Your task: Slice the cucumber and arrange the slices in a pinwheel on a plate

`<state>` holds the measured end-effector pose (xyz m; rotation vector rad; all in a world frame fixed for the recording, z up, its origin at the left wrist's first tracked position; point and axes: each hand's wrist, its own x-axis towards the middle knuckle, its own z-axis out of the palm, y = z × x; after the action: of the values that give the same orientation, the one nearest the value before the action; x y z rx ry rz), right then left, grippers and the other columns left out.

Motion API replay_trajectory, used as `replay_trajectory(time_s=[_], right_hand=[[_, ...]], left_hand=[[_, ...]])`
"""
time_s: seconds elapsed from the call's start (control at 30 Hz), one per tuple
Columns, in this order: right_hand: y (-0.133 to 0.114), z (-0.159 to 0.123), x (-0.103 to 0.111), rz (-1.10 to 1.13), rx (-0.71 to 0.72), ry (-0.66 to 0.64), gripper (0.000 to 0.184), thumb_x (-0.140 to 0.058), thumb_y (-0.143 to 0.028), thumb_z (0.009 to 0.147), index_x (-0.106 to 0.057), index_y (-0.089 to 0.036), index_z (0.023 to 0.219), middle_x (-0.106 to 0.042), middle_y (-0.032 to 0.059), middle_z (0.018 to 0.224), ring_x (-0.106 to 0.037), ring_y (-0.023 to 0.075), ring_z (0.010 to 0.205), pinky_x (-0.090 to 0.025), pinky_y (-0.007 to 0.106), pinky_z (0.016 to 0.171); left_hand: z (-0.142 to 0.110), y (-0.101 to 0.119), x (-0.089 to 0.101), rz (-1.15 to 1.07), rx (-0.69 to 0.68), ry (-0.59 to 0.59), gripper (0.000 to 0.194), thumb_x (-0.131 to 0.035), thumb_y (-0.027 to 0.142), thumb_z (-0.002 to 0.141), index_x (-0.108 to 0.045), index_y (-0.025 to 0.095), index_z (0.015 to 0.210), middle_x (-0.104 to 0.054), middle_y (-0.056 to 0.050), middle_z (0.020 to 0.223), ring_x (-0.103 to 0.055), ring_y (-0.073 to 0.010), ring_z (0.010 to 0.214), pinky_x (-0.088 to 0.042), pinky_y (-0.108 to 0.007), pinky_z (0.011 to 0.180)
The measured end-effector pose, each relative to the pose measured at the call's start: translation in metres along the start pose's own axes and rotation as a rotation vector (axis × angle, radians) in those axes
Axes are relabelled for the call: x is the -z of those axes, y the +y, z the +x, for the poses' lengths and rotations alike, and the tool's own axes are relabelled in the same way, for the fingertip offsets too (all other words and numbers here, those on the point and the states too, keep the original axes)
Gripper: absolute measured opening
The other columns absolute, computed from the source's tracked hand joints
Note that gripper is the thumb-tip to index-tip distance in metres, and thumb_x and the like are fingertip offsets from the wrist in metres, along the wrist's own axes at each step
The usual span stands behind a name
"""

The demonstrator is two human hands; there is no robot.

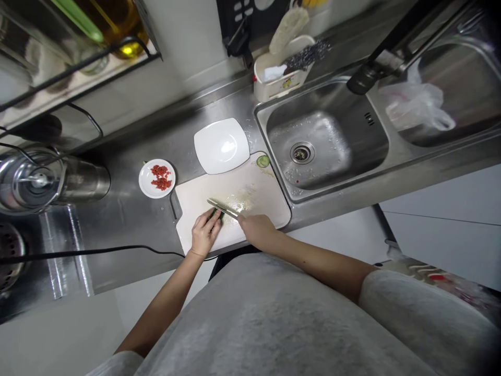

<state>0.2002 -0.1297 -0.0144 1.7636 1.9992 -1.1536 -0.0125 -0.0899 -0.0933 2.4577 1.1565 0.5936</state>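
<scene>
On the white cutting board (270, 201), my left hand (204, 234) has its fingers closed over a dark green cucumber piece (215, 213), most of it hidden under the fingers and the blade. My right hand (259, 231) grips a kitchen knife (224, 207) by its handle. The blade points left and lies across the cucumber, right by my left fingertips. Round pale green cucumber slices (263, 161) rest at the board's far right corner. Wet bits of cucumber are scattered over the middle of the board.
Behind the board stands a white square plate (221, 146). A small dish (157, 178) of red berries is to the left, near a steel pot (84, 177). Right of the board are the sink (324, 141) and a black faucet (364, 78). A black cord (129, 248) crosses the counter.
</scene>
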Motion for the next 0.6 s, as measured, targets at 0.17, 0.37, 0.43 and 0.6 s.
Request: replay_trajectory(time_s=[0.17, 0.37, 0.43, 0.6], right_hand=[[0.002, 0.006, -0.005, 0.016, 0.025, 0.066, 0.034, -0.034, -0.009, 0.090, -0.059, -0.014, 0.113, -0.071, 0.0162, 0.091, -0.067, 0.0261, 0.093, -0.049, 0.033, 0.077], [0.002, 0.013, -0.006, 0.023, 0.062, 0.104, 0.032, -0.035, -0.008, 0.090, -0.060, -0.012, 0.109, -0.071, 0.0155, 0.092, -0.068, 0.0257, 0.091, -0.049, 0.033, 0.075], [0.002, 0.014, -0.007, 0.022, 0.063, 0.126, 0.030, -0.036, -0.008, 0.090, -0.061, -0.013, 0.106, -0.071, 0.0139, 0.089, -0.068, 0.0239, 0.089, -0.049, 0.031, 0.074], [0.001, 0.017, -0.010, 0.021, 0.042, 0.179, 0.029, -0.037, -0.007, 0.090, -0.061, -0.013, 0.104, -0.071, 0.0116, 0.085, -0.068, 0.0226, 0.087, -0.049, 0.030, 0.072]], left_hand=[[0.001, 0.000, 0.000, -0.021, -0.019, 0.020, 0.034, -0.053, 0.026, 0.090, -0.062, 0.023, 0.123, -0.064, -0.010, 0.119, -0.060, -0.0195, 0.109, -0.050, -0.036, 0.095], [0.002, 0.002, 0.000, -0.008, -0.029, 0.036, 0.035, -0.054, 0.025, 0.090, -0.062, 0.023, 0.124, -0.064, -0.010, 0.118, -0.060, -0.0196, 0.108, -0.051, -0.037, 0.095], [0.001, 0.002, 0.000, -0.002, -0.025, 0.035, 0.035, -0.054, 0.025, 0.090, -0.062, 0.023, 0.124, -0.064, -0.010, 0.118, -0.061, -0.0197, 0.108, -0.051, -0.036, 0.095], [0.001, 0.002, 0.000, 0.003, -0.012, 0.029, 0.035, -0.054, 0.025, 0.090, -0.062, 0.023, 0.124, -0.064, -0.010, 0.119, -0.060, -0.0194, 0.108, -0.050, -0.035, 0.096]])
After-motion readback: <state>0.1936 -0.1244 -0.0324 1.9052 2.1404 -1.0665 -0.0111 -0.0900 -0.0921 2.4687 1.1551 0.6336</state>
